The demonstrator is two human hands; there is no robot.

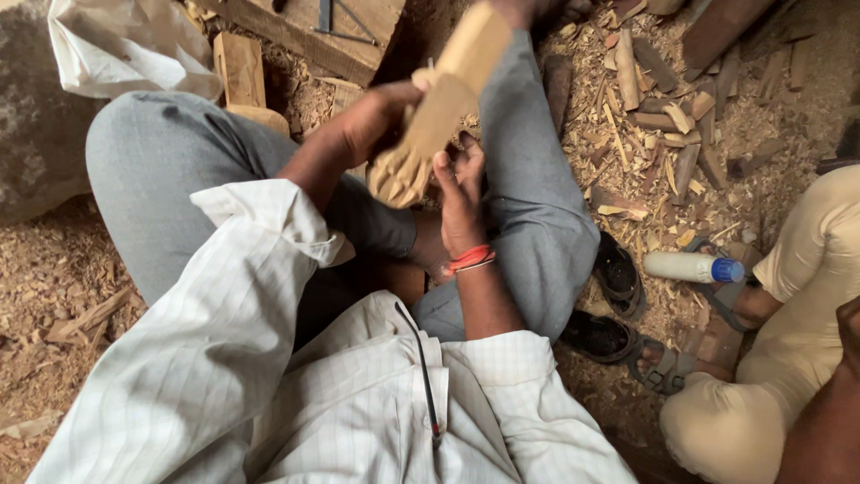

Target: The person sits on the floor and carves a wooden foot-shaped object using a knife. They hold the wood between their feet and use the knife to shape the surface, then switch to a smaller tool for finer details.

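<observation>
The carved wooden piece (439, 116) runs off the top edge, so its far end is lost. The left hand (372, 121) hides part of its side. The neighbour's sandalled foot (667, 363) shows, but the body is cut off at the right edge. A white cloth (116, 45) is cropped at the top.

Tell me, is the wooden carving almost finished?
Partly. The near end of the wooden carving already has grooves cut in, and wood chips cover the floor. The left hand holds it while the right hand touches the grooved end. The far end looks plain.
</observation>
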